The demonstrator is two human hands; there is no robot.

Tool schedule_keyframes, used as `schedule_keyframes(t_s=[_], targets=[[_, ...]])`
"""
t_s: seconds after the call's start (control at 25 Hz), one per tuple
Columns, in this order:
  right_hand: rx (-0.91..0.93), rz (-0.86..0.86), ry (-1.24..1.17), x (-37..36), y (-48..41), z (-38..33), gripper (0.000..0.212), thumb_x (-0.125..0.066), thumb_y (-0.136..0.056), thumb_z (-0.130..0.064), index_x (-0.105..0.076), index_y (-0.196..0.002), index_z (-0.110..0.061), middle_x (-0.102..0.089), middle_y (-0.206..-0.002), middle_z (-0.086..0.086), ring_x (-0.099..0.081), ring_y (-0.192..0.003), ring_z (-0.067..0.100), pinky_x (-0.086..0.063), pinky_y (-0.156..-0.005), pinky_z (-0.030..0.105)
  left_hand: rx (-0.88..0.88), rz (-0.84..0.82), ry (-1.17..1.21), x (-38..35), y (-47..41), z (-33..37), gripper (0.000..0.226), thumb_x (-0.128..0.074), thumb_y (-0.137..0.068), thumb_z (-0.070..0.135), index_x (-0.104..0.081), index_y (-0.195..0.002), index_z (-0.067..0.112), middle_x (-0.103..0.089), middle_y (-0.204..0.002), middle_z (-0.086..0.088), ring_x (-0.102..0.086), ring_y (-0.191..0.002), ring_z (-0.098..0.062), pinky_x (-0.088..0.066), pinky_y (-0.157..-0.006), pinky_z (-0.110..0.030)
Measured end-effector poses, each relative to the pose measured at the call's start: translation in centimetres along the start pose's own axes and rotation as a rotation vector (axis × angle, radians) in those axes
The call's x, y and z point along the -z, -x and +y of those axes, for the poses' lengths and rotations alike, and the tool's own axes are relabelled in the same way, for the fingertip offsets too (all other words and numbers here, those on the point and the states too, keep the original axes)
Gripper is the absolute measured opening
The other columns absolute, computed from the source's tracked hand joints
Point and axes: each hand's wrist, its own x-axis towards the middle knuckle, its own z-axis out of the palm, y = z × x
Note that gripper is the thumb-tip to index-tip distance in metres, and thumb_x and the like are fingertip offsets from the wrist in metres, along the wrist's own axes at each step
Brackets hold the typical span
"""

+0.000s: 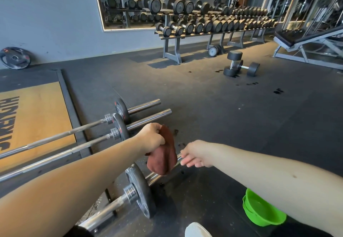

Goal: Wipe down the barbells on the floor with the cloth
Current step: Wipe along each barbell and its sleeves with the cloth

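Observation:
Three barbells lie side by side on the dark gym floor. The nearest barbell [118,202] carries a small black plate [142,190], and its chrome sleeve runs up to the right. My left hand [151,137] grips a reddish-brown cloth [163,155] that hangs over that sleeve. My right hand [194,154] holds the sleeve's end, fingers curled round it just right of the cloth. The middle barbell [78,148] and the far barbell [61,134] lie to the left, each with a small plate.
A green basin [263,210] stands on the floor under my right forearm, with a white shoe tip [196,230] beside it. A wooden platform [37,118] lies left. Loose dumbbells [239,66], a dumbbell rack [213,25], a bench [304,40] and a plate [14,57] against the wall stand farther off.

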Motion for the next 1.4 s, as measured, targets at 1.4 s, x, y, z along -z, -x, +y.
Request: schedule_keyframes(t_s=[1.4], targets=[[0.251,0.219,0.844,1.0,-12.4,2.4,0.023,-0.073,-0.092,-0.034,-0.07,-0.107,-0.016,-0.072,-0.092,0.007,-0.073,-0.075,0.024,-0.064,-0.073,0.037,0.162,-0.281,-0.541,-8.7,-8.8,-7.4,0.023,-0.067,-0.089,0.026,-0.059,-0.069,0.016,-0.061,-0.073,0.0,-0.055,-0.065,-0.017,-0.038,-0.051,-0.025]])
